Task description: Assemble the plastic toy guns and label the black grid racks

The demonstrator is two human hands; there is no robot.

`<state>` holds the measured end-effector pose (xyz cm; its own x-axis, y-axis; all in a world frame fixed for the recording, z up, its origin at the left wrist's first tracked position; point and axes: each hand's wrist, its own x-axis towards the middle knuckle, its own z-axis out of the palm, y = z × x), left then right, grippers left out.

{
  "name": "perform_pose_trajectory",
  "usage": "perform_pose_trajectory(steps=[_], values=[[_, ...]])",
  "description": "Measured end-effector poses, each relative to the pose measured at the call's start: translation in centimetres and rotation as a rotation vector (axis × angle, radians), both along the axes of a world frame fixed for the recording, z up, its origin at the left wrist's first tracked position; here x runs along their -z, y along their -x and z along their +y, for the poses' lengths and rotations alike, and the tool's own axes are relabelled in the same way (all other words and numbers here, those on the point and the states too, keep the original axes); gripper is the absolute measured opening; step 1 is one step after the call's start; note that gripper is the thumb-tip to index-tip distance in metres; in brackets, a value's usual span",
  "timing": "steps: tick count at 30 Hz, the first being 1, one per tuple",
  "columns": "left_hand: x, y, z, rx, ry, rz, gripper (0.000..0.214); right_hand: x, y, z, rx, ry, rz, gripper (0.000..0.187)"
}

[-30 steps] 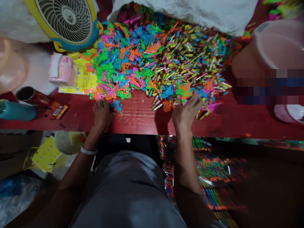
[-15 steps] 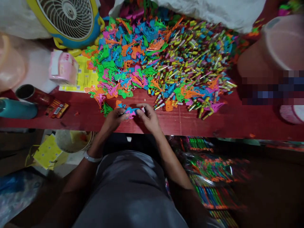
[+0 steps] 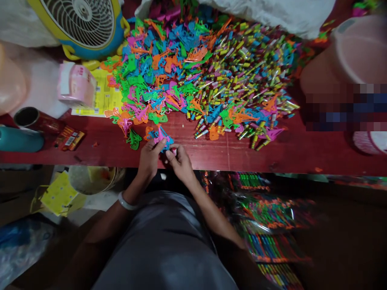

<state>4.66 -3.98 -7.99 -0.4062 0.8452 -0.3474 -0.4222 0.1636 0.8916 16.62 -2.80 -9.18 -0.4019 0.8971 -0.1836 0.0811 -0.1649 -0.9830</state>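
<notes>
Near the table's front edge, my left hand (image 3: 150,158) is closed on a small pink and blue plastic piece (image 3: 161,135), whose pointed end faces away from me. My right hand (image 3: 180,163) pinches at the near end of that piece, where a small pale tip shows between thumb and finger. Just beyond my hands lie an orange piece (image 3: 148,133) and a green piece (image 3: 133,139). Behind them spreads a heap of bright plastic pieces (image 3: 151,72), and to its right a pile of short banded sticks in shiny wrap (image 3: 242,68).
A yellow and blue fan (image 3: 117,44), a pink tissue pack (image 3: 79,90), a dark cup (image 3: 27,117) and a teal bottle (image 3: 21,139) stand at left. A pink bucket (image 3: 320,64) is at right. Packed bundles (image 3: 272,241) lie below the table edge.
My hands have turned the pink and blue piece from lying sideways to pointing away from me. My left hand has shifted slightly right and nearer to me.
</notes>
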Motion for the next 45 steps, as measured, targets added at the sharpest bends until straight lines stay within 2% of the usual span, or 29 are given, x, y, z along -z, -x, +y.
perform_pose_trajectory(steps=[3, 7, 20, 25, 29, 31, 34, 36, 38, 41, 43, 45], values=[[0.0, 0.8, 0.1, -0.022, -0.034, 0.128, 0.027, -0.7, -1.5, 1.8, 0.029, -0.202, -0.136, 0.035], [-0.1, 0.7, 0.0, 0.049, -0.029, 0.161, 0.026, -1.2, -2.1, 3.3, -0.065, -0.368, -0.226, 0.03], [-0.8, 0.0, -0.3, 0.022, -0.038, 0.188, 0.021, -0.4, -1.7, 2.4, -0.083, -0.312, -0.205, 0.034], [-0.1, -1.2, -0.6, -0.02, -0.011, 0.227, 0.021, 0.8, -0.8, 1.2, -0.021, -0.365, -0.28, 0.035], [0.5, -1.6, -0.7, 0.076, 0.031, 0.245, 0.023, 1.3, -2.3, 2.0, -0.082, -0.356, -0.276, 0.038], [0.6, -0.8, -0.3, 0.127, 0.02, 0.345, 0.024, 0.9, -4.4, 3.9, -0.006, -0.427, -0.322, 0.04], [1.0, 2.0, 0.8, 0.027, 0.055, 0.709, 0.028, -0.4, -8.0, 7.5, 0.367, -0.693, -0.544, 0.045], [1.4, 3.9, 1.4, -0.039, 0.153, 0.979, 0.034, -0.9, -9.2, 9.4, 0.519, -0.827, -0.687, 0.048], [2.0, 5.1, 1.8, -0.01, 0.258, 1.167, 0.038, -0.7, -8.9, 10.3, 0.476, -0.871, -0.756, 0.042], [2.5, 5.0, 1.7, 0.133, 0.346, 1.291, 0.038, 0.6, -6.6, 10.2, 0.277, -0.784, -0.865, 0.033], [2.5, 4.4, 1.5, 0.246, 0.373, 1.32, 0.038, 1.6, -5.1, 9.6, 0.248, -0.679, -1.0, 0.03], [2.2, 3.8, 1.2, 0.364, 0.372, 1.322, 0.041, 2.3, -4.2, 9.1, 0.272, -0.613, -1.112, 0.037]])
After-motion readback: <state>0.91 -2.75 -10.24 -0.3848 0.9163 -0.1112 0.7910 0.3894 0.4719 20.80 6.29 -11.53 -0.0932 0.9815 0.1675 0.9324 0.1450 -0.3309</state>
